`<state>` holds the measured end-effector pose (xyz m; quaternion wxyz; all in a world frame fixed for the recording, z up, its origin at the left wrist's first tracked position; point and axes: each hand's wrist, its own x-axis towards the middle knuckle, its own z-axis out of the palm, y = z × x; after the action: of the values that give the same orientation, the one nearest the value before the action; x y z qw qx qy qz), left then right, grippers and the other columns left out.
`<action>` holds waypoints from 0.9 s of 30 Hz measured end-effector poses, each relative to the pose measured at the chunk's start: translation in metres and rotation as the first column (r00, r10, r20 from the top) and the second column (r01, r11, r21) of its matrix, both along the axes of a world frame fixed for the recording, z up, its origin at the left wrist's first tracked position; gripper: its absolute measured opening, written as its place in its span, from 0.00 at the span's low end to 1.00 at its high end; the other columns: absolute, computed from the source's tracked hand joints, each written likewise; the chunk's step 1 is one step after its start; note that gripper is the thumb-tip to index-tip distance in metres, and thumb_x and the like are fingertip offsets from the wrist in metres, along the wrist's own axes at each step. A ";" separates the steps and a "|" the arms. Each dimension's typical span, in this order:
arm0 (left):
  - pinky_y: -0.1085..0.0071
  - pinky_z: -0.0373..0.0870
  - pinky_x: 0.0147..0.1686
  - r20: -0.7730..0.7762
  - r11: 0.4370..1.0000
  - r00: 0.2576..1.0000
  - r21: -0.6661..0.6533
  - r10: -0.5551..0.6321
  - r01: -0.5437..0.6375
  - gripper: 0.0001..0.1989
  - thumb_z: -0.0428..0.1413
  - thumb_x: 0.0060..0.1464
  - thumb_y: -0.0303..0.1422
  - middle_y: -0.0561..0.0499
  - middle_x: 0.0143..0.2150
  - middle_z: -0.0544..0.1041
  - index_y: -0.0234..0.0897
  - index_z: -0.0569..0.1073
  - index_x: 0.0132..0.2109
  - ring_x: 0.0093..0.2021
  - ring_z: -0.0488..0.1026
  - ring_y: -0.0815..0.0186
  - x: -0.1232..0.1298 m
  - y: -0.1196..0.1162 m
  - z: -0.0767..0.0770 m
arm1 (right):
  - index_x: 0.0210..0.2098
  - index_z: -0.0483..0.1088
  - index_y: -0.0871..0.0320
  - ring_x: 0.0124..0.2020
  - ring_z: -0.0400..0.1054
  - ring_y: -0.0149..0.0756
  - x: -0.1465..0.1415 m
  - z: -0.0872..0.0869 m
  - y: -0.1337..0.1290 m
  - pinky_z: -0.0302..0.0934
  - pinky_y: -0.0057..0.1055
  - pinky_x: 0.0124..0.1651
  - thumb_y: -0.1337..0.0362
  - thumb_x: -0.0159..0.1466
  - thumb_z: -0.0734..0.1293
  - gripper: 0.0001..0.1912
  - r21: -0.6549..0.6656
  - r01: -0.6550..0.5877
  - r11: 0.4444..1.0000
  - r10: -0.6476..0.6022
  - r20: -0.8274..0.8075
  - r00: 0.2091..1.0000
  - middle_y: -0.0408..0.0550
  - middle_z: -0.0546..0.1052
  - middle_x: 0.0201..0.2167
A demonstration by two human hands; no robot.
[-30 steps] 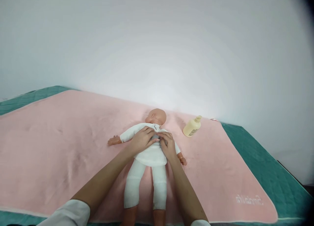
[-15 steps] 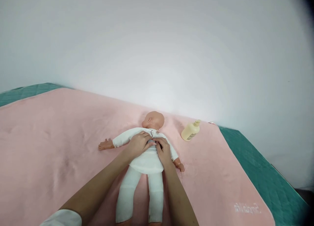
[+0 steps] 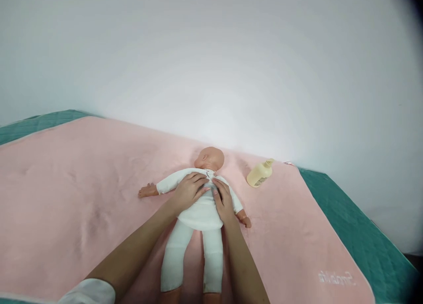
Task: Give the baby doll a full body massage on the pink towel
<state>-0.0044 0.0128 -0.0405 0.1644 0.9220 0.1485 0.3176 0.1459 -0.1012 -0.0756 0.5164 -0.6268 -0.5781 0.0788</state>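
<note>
A baby doll (image 3: 201, 213) with a white cloth body lies face down, its bald head away from me and its arms spread. My left hand (image 3: 191, 190) rests flat on the left side of its upper back, fingers stretched out. On the right side of the back lies my right hand (image 3: 223, 198), also with fingers extended. A narrow strip of white cloth shows between the two hands. Neither hand grips anything. Beyond the doll's right arm, a pale yellow pump bottle (image 3: 259, 173) leans over on the blanket.
Under the doll spreads a pink blanket (image 3: 82, 185) with faint lettering at the lower right. A green quilted cover (image 3: 357, 220) shows past its edges. A white wall (image 3: 211, 66) rises just behind the doll's head and the bottle.
My right hand has slid slightly up and away from the left, its fingers straighter, so the gap between the hands is wider. The whole view has shifted a little.
</note>
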 end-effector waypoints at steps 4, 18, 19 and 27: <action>0.56 0.66 0.55 -0.003 1.000 1.000 -0.019 0.016 -0.016 0.18 0.48 0.66 0.41 0.43 0.51 0.77 0.34 0.75 0.51 0.53 0.70 0.57 0.001 0.000 -0.001 | 0.59 0.68 0.53 0.64 0.60 0.40 0.001 -0.002 0.001 0.53 0.45 0.69 0.56 0.70 0.58 0.20 -0.027 0.001 1.000 -0.001 0.004 1.000 0.50 0.69 0.60; 0.57 0.67 0.52 -0.031 0.998 1.000 -0.065 0.000 -0.002 0.17 0.47 0.67 0.40 0.45 0.47 0.80 0.35 0.76 0.48 0.50 0.73 0.57 0.000 0.006 -0.003 | 0.57 0.70 0.53 0.61 0.62 0.40 0.003 -0.002 0.004 0.54 0.45 0.67 0.55 0.71 0.57 0.19 -0.103 -0.039 0.994 0.044 0.047 0.998 0.49 0.73 0.57; 0.57 0.67 0.53 -0.027 0.998 1.000 -0.068 -0.007 0.005 0.17 0.47 0.66 0.40 0.45 0.48 0.79 0.36 0.76 0.49 0.51 0.73 0.57 -0.001 0.006 -0.003 | 0.57 0.69 0.53 0.62 0.62 0.40 0.003 -0.002 0.003 0.53 0.45 0.68 0.55 0.71 0.57 0.20 -0.100 -0.034 0.994 0.038 0.040 0.998 0.49 0.72 0.58; 0.57 0.68 0.55 0.112 0.996 0.994 -0.087 -0.022 0.032 0.15 0.47 0.66 0.37 0.46 0.53 0.77 0.38 0.76 0.49 0.55 0.71 0.58 -0.023 -0.013 0.001 | 0.58 0.69 0.53 0.64 0.59 0.40 -0.004 -0.007 -0.019 0.55 0.46 0.67 0.58 0.71 0.58 0.19 0.057 0.103 0.993 -0.103 -0.001 0.995 0.52 0.67 0.61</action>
<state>-0.0274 -0.0003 -0.0397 0.2175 0.8967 0.1405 0.3589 0.1421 -0.1205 -0.0826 0.5370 -0.6410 -0.5473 0.0351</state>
